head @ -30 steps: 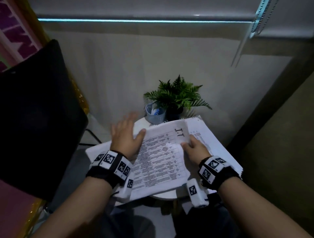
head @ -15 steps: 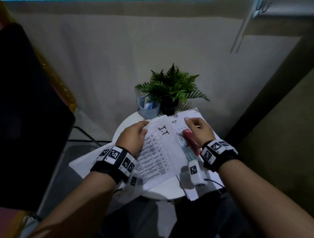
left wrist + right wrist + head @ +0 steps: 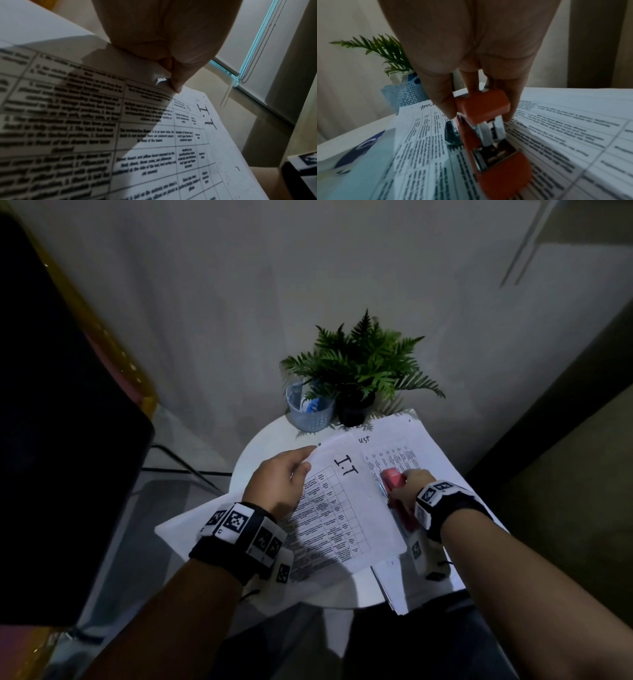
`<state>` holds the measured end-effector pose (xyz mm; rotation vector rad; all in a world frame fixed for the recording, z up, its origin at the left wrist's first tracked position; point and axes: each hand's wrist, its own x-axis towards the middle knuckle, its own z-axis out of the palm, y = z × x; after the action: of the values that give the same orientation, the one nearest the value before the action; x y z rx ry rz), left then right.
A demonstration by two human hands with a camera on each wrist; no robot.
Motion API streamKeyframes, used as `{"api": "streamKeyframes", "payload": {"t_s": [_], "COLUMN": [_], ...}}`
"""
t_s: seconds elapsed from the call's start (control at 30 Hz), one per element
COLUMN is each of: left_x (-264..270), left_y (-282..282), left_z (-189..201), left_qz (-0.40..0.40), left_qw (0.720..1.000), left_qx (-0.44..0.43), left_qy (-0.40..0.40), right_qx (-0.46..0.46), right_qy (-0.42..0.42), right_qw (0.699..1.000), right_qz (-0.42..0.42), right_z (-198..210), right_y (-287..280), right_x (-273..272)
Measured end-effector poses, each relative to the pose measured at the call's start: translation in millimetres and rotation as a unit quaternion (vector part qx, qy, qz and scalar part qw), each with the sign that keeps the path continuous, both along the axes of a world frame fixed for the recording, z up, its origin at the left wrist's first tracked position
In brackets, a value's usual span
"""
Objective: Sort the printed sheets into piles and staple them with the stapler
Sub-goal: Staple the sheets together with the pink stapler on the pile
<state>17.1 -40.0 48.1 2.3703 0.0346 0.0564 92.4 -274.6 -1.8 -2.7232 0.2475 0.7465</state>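
Right hand (image 3: 406, 491) has now closed on stapler (image 3: 397, 494), frame centre-right; left hand (image 3: 279, 484) pinches I.T sheets (image 3: 346, 508). Next: staple corner.

Plant (image 3: 359, 364), basket (image 3: 308, 409) behind sheets (image 3: 342, 508).

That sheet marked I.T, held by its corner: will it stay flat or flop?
Probably flop. The I.T sheet is thin paper, and the left hand pinches only its top corner, so it already curves. It looks very light, likely to flutter if moved fast. A hard tug at that corner might tear it.
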Motion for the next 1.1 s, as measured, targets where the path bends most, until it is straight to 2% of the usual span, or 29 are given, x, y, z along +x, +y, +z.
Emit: {"api": "streamKeyframes", "payload": {"t_s": [0.1,0.2,0.27,0.33,0.47,0.53,0.6,0.7,1.0,1.1], "left_x": [-2,-6,-9,-12,-20,-24,-28,-35,-59,-64], "left_y": [-2,-5,-6,-7,-13,-17,-21,-26,-32,-31], "left_z": [2,6,9,13,23,29,35,44,61,63], "left_qz": [0.0,0.006,0.007,0.01,0.016,0.012,0.007,0.007,0.031,0.041], "left_qw": [1.0,1.0,1.0,1.0,1.0,1.0,1.0,0.999,0.996,0.995], "left_qx": [-0.003,-0.004,-0.001,-0.001,0.003,0.004,0.006,0.01,0.04,0.034], "left_qy": [0.001,-0.001,-0.002,-0.003,-0.014,-0.022,-0.028,-0.046,-0.08,-0.085], "right_qx": [0.018,0.13,0.251,0.349,0.431,0.483,0.509,0.502,0.519,0.514], "right_qy": [-0.017,-0.066,-0.108,-0.172,-0.304,-0.328,-0.343,-0.344,-0.387,-0.409], "right_qw": [1.0,0.982,0.942,0.89,0.813,0.77,0.744,0.75,0.712,0.71], "right_qz": [-0.019,-0.12,-0.197,-0.236,-0.245,-0.258,-0.265,-0.26,-0.271,-0.254], "right_z": [2,8,23,47,87,105,116,120,125,127], "right_y": [-3,-7,-11,-14,-9,-2,6,20,43,44], "right_x": [-8,-11,-11,-13,-21,-29,-36,-48,-85,-90]}}
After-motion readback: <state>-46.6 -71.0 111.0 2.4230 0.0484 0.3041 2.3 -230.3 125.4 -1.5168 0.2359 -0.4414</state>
